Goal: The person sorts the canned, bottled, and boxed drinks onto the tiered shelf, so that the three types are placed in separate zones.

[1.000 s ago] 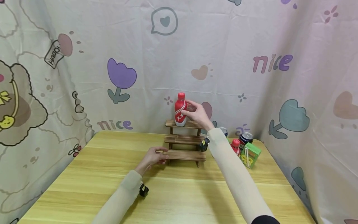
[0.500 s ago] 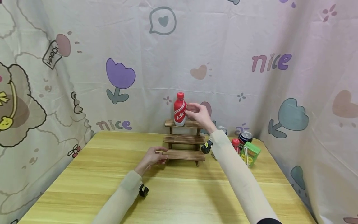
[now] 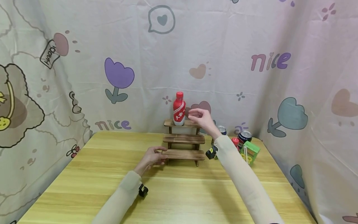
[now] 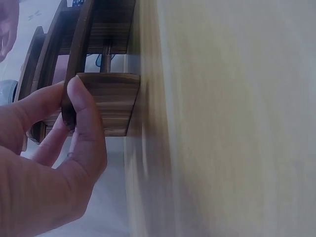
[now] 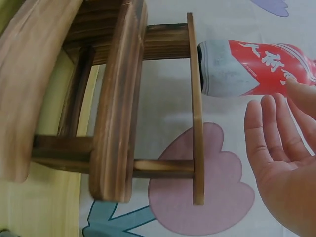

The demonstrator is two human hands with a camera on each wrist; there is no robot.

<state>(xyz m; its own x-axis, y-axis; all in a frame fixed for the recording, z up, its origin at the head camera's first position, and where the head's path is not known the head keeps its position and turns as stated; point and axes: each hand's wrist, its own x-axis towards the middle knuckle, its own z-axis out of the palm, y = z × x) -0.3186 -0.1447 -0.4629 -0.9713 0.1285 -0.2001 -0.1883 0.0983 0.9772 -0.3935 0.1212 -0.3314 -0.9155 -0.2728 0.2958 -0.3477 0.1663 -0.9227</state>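
A red and white bottle (image 3: 179, 109) with a red cap stands upright on the top tier of a three-tier wooden display stand (image 3: 183, 138), toward its left end. My right hand (image 3: 202, 119) is just right of the bottle, fingers extended and apart from it; in the right wrist view the right hand (image 5: 281, 148) shows its palm with nothing in it. My left hand (image 3: 152, 158) holds the left end of the stand's lowest tier. The left wrist view shows the left hand (image 4: 59, 153) pinching that board's end (image 4: 74, 84) between thumb and fingers.
Right of the stand, partly behind my right sleeve, are a dark can (image 3: 245, 137), another can (image 3: 222, 130), a second red-capped bottle (image 3: 235, 142) and a green juice carton (image 3: 251, 151) with a straw. A patterned curtain (image 3: 156, 68) hangs behind the wooden table (image 3: 173, 196).
My right hand has let go of the bottle and drawn back to the right and slightly down. The bottle stays on the top tier. My left hand keeps its hold on the stand.
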